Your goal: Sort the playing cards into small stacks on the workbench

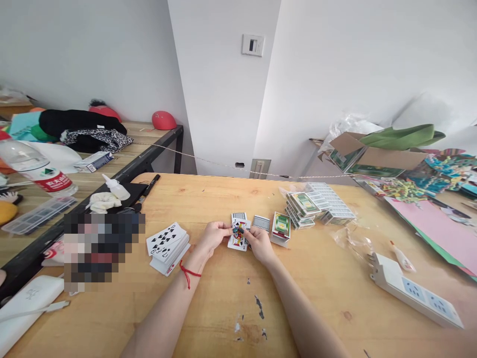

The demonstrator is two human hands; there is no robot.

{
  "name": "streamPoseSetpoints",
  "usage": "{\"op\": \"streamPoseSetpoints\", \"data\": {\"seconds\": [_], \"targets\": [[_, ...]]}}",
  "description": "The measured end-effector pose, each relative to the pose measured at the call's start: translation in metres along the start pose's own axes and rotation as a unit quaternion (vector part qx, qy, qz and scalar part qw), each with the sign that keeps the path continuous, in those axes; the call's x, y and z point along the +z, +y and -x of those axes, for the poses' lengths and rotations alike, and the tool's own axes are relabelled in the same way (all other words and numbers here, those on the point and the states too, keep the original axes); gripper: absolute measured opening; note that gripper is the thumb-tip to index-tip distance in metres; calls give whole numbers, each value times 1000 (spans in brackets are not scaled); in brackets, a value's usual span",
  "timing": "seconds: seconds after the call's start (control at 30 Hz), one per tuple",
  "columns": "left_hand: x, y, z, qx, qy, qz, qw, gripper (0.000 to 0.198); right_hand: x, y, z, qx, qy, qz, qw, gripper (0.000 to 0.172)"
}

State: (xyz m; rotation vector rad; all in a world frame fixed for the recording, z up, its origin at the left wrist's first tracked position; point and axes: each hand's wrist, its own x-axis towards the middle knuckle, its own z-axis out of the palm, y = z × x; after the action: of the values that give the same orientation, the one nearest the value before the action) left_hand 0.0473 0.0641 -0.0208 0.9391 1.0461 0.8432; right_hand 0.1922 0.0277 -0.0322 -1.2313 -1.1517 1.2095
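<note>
— Holding a small packet of cards (237, 243) just above the table (223, 318), a jack face up on top.

— Gripped how?

— Pinched from both sides. Left hand (214, 236) on the left edge with thumb and fingertips, right hand (261, 244) on the right edge with fingers curled in. Neither spread flat.

— Done so far?

— Seemingly a good share: a fanned pile (167, 246) lying face up just beside the left wrist, nine of spades on top.

— And left?

— Probably just the packet in hand, plus perhaps a face-down stack (261, 223) just beyond the right fingertips. Too small to tell whether one card or several.

— Anything else close by?

— A green card box (281, 226) standing just beside the right hand, untouched, with more boxes (302, 209) stacked behind it, apart from both hands.
</note>
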Motion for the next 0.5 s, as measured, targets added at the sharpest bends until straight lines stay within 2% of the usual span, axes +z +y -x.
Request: {"op": "streamPoseSetpoints", "data": {"seconds": [0.07,0.23,0.5], "targets": [[2,-2,-1,21,12,-9,1000,24,1,0,-1,6,-5,-21,1000,37],[8,-10,-2,133,9,-54,990,24,4,-2,-3,19,16,-42,999,37],[14,-15,0,157,-39,-63,985,37,5,-3,-2,29,3,-62,998,39]]}}
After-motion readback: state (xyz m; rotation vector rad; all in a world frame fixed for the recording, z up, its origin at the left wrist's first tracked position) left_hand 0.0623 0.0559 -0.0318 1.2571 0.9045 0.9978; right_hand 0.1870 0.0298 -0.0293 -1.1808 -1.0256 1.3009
